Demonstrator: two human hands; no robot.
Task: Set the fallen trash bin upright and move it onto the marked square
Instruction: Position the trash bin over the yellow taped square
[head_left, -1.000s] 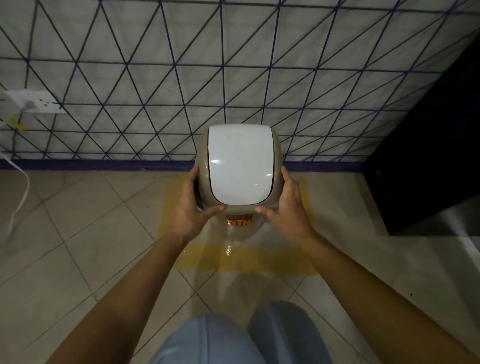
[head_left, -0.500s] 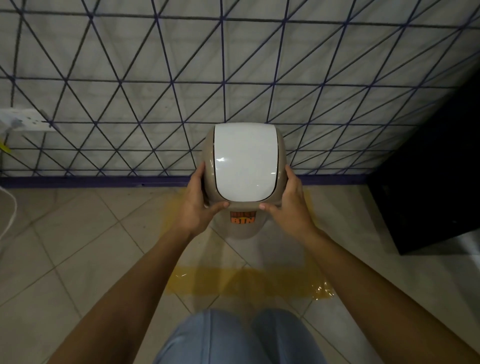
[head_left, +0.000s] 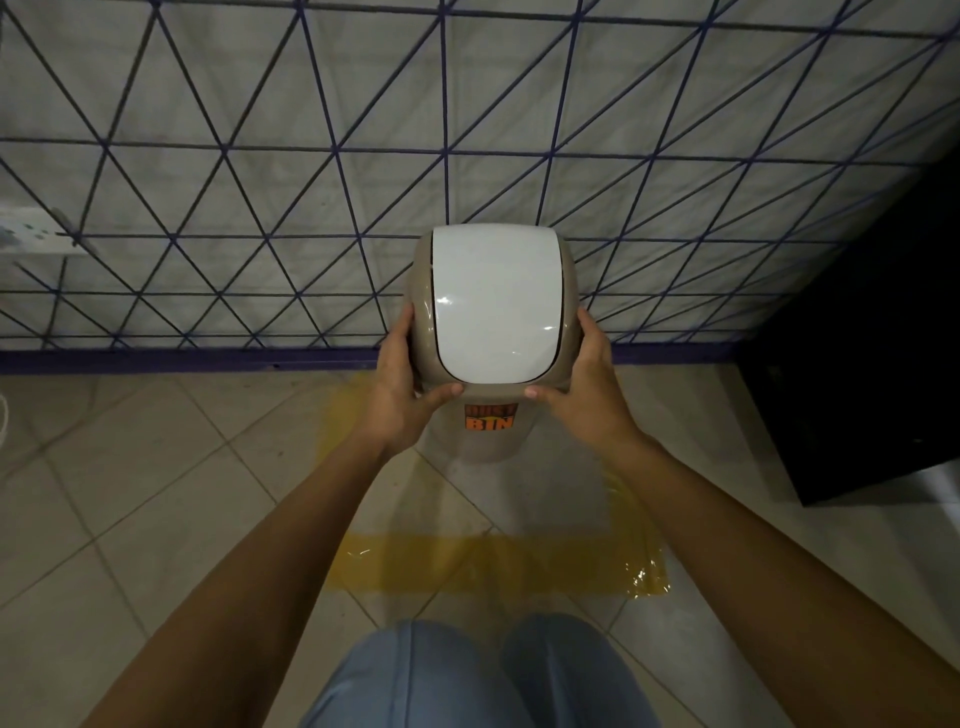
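Note:
The trash bin (head_left: 493, 306) is beige with a white swing lid and an orange "BIN" label on its front. It stands upright inside the square marked in yellow tape (head_left: 488, 564) on the tiled floor, close to the wall. My left hand (head_left: 402, 395) grips the left side of the bin's top, thumb on the front rim. My right hand (head_left: 584, 389) grips the right side the same way. The bin's base shows just below the label; whether it touches the floor is unclear.
A wall with a purple triangle pattern and a purple skirting strip (head_left: 182, 358) runs behind the bin. A dark cabinet (head_left: 862, 364) stands at the right. A white socket (head_left: 31, 236) is on the wall at left. My knees (head_left: 483, 675) are at the bottom.
The view has pulled back and up, so more of the taped square shows in front of the bin. Both hands keep the same grip on the bin's top.

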